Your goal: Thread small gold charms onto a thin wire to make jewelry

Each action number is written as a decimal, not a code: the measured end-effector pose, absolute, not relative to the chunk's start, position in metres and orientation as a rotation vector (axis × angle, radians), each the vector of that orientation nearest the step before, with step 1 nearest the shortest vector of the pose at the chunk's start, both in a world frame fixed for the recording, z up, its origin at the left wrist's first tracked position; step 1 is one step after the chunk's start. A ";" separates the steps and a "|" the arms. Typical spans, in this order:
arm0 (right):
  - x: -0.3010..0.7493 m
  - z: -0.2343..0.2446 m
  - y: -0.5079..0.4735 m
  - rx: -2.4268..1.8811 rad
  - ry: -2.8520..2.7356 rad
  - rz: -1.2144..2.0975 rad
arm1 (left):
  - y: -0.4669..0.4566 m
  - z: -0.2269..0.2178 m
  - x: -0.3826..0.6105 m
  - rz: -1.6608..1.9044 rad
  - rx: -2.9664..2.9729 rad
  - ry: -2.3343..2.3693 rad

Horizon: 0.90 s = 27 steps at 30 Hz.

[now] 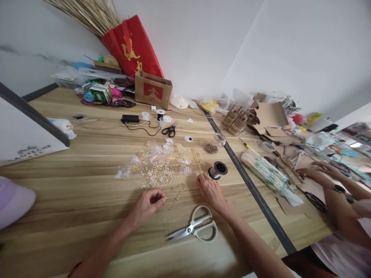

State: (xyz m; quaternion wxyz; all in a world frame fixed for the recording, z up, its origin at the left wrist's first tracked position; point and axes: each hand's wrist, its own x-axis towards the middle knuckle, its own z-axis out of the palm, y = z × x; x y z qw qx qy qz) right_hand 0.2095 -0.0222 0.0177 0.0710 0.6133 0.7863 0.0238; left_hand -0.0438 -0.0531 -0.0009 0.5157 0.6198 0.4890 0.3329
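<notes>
My left hand [150,202] is closed in a pinch above the wooden table, left of a short gold beaded chain [176,196]. Whatever lies between its fingertips is too fine to make out. My right hand [210,190] has its fingers curled down on the near end of a long gold chain [198,160]. Just beyond it stands a spool of thin clear line [218,170]. Scissors with cream handles [191,227] lie between my forearms. A pile of small gold and clear beads [159,174] spreads past my left hand among little plastic bags.
Black-handled scissors [170,130], a black adapter [130,118] and a tub of mixed beads [212,148] lie farther back. A paper bag [153,89] stands by the wall. At right, beyond the dark strip [249,185], are wrapped sticks [264,170] and another person's hands [319,173].
</notes>
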 end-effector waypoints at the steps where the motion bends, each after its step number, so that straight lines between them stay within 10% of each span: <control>1: 0.209 0.019 -0.020 1.852 2.356 0.080 | -0.053 -0.001 -0.044 0.795 1.488 1.173; 27: 0.215 0.027 -0.019 1.969 2.404 0.004 | -0.052 -0.005 -0.046 0.792 1.530 1.114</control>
